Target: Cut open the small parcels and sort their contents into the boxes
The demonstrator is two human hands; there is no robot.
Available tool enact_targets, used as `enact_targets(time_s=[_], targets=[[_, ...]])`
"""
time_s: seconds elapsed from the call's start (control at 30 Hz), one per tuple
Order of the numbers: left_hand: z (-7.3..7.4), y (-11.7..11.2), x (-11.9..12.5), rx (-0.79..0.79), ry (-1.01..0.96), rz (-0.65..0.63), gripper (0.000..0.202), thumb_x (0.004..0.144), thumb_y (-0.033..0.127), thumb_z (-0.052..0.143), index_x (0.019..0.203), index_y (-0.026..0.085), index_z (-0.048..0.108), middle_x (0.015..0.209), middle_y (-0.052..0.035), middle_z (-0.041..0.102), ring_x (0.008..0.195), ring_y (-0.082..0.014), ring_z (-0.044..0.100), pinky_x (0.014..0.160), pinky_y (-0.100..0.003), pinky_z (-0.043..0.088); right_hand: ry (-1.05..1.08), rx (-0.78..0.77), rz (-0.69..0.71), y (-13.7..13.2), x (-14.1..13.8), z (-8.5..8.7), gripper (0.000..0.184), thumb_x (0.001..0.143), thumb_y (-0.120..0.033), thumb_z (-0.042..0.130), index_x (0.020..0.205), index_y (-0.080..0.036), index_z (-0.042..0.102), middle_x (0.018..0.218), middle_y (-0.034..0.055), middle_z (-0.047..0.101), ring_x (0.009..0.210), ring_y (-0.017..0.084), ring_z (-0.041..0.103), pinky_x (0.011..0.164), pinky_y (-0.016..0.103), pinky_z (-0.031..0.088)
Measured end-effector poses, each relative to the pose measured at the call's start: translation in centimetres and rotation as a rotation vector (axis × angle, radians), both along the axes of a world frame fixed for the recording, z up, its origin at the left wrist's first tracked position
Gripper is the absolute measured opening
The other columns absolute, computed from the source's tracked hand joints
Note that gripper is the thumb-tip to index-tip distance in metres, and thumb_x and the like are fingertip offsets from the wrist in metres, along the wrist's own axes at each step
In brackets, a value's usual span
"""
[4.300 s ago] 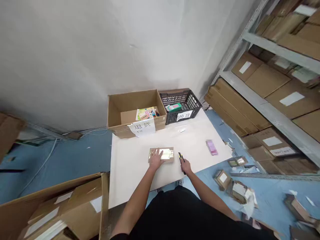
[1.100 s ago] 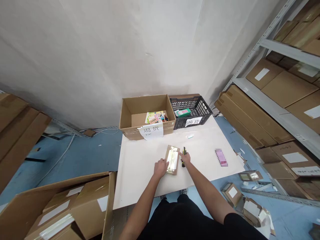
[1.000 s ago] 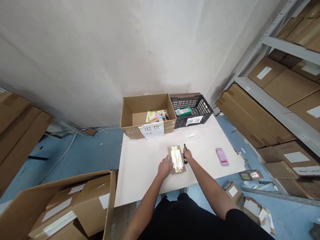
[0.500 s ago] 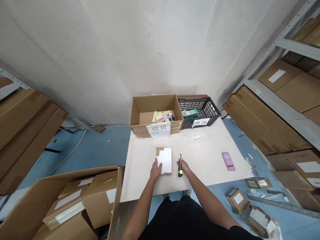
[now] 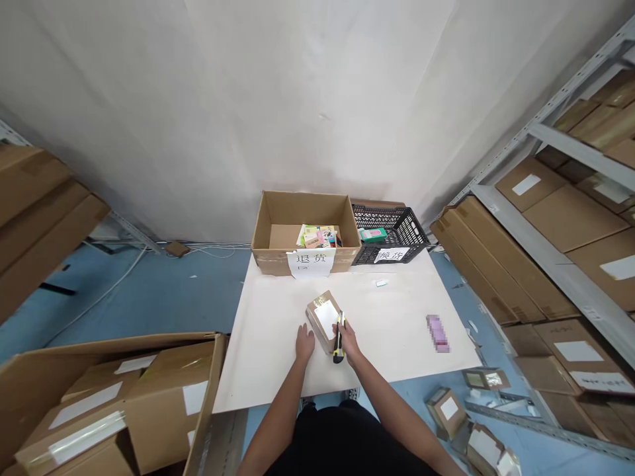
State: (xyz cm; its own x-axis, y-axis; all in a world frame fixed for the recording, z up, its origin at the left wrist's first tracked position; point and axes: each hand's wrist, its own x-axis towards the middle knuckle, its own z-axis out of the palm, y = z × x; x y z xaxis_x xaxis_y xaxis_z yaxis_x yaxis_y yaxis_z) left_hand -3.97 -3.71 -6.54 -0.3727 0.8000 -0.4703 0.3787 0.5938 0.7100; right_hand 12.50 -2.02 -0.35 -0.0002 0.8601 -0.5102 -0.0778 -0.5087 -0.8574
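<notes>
A small brown cardboard parcel (image 5: pixel 323 320) with a white label on top sits on the white table (image 5: pixel 397 330). My left hand (image 5: pixel 304 342) rests against its near left side, fingers together. A yellow and black utility knife (image 5: pixel 338 336) is gripped in my right hand (image 5: pixel 350 342), its tip at the parcel's right edge.
An open cardboard box (image 5: pixel 278 225) with colourful items and a paper sign stands at the table's far edge, beside a black plastic crate (image 5: pixel 401 228). A pink item (image 5: pixel 437 332) lies at the right. Cartons fill the shelves (image 5: pixel 546 225) on the right and a big box (image 5: pixel 99 396) at the lower left.
The parcel has been turned over and rotated, so its labelled side now faces up at an angle. My right hand has brought the knife to its right edge.
</notes>
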Motion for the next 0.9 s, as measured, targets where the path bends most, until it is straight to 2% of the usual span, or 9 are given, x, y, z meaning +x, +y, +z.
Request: enact_targets(time_s=[0.07, 0.17, 0.23, 0.3, 0.4, 0.5, 0.67, 0.8, 0.9], targets=[[1.0, 0.7, -0.8, 0.104, 0.112, -0.112, 0.064, 0.098, 0.033, 0.041, 0.160, 0.018, 0.035, 0.168, -0.0105, 0.034, 0.158, -0.0260, 0.024, 0.128, -0.046, 0.027, -0.013, -0.017, 0.001, 0.0, 0.0, -0.1, 0.064, 0.074, -0.077, 0.069, 0.107, -0.022, 0.064, 0.114, 0.0114, 0.077, 0.109, 0.029, 0.073, 0.081, 0.033, 0.058], [2.9, 2.3, -1.2, 0.255, 0.298, -0.440, 0.073, 0.092, 0.037, 0.055, 0.160, 0.020, 0.034, 0.172, -0.0085, 0.025, 0.160, -0.0261, 0.016, 0.128, -0.046, 0.027, -0.094, -0.001, 0.052, 0.7, 0.6, 0.1, 0.059, 0.080, -0.077, 0.063, 0.102, -0.022, 0.062, 0.108, 0.0112, 0.078, 0.103, 0.028, 0.075, 0.077, 0.031, 0.058], [3.9, 3.2, -1.1, 0.186, 0.382, -0.600, 0.085, 0.085, 0.042, 0.067, 0.160, 0.020, 0.033, 0.173, -0.0106, 0.020, 0.161, -0.0296, 0.010, 0.125, -0.050, 0.030, -0.254, 0.017, 0.151, 1.7, 0.8, 0.7, 0.054, 0.091, -0.073, 0.052, 0.101, -0.021, 0.060, 0.097, 0.0089, 0.078, 0.090, 0.025, 0.077, 0.071, 0.029, 0.057], [4.6, 3.7, -0.7, 0.067, 0.459, -0.684, 0.092, 0.084, 0.044, 0.070, 0.162, 0.020, 0.028, 0.174, -0.0133, 0.015, 0.161, -0.0319, 0.005, 0.121, -0.051, 0.034, -0.512, 0.034, 0.308, 3.1, 0.7, 1.6, 0.047, 0.101, -0.064, 0.041, 0.104, -0.021, 0.060, 0.092, 0.0079, 0.078, 0.082, 0.023, 0.076, 0.069, 0.028, 0.054], [5.1, 3.8, -0.2, -0.003, 0.521, -0.730, 0.093, 0.088, 0.048, 0.068, 0.164, 0.021, 0.022, 0.174, -0.0140, 0.009, 0.161, -0.0322, 0.002, 0.118, -0.050, 0.038, -0.910, 0.088, 0.585, 5.8, -0.9, 3.0, 0.037, 0.106, -0.048, 0.040, 0.112, -0.020, 0.062, 0.103, 0.0113, 0.077, 0.095, 0.024, 0.074, 0.074, 0.028, 0.051], [5.4, 3.5, -0.2, -0.016, 0.528, -0.738, 0.094, 0.089, 0.050, 0.066, 0.166, 0.025, 0.018, 0.175, -0.0114, 0.007, 0.161, -0.0314, 0.002, 0.117, -0.051, 0.039, -1.098, 0.158, 0.774, 8.0, -3.6, 3.8, 0.036, 0.107, -0.046, 0.042, 0.122, -0.020, 0.062, 0.115, 0.0127, 0.076, 0.106, 0.025, 0.072, 0.081, 0.028, 0.049], [5.9, 3.2, -0.4, -0.041, 0.526, -0.742, 0.092, 0.092, 0.051, 0.063, 0.166, 0.028, 0.015, 0.175, -0.0083, 0.007, 0.161, -0.0297, 0.001, 0.112, -0.051, 0.044, -1.224, 0.138, 0.880, 9.0, -6.7, 3.6, 0.040, 0.108, -0.044, 0.041, 0.132, -0.017, 0.059, 0.117, 0.0156, 0.074, 0.107, 0.026, 0.072, 0.085, 0.031, 0.049], [6.1, 3.1, -0.3, -0.045, 0.540, -0.747, 0.091, 0.092, 0.053, 0.062, 0.166, 0.031, 0.014, 0.175, -0.0060, 0.007, 0.161, -0.0295, 0.001, 0.108, -0.051, 0.047, -1.305, 0.102, 0.946, 8.5, -6.7, 3.4, 0.039, 0.107, -0.034, 0.041, 0.139, -0.016, 0.055, 0.118, 0.0166, 0.074, 0.108, 0.027, 0.072, 0.085, 0.032, 0.051], [6.1, 3.2, -0.4, -0.059, 0.553, -0.762, 0.090, 0.092, 0.054, 0.062, 0.166, 0.031, 0.014, 0.175, -0.0056, 0.005, 0.161, -0.0289, 0.000, 0.106, -0.051, 0.049, -1.333, 0.063, 1.042, 8.2, -5.7, 3.8, 0.040, 0.098, -0.028, 0.057, 0.136, -0.016, 0.058, 0.120, 0.0165, 0.074, 0.109, 0.028, 0.072, 0.084, 0.032, 0.053]])
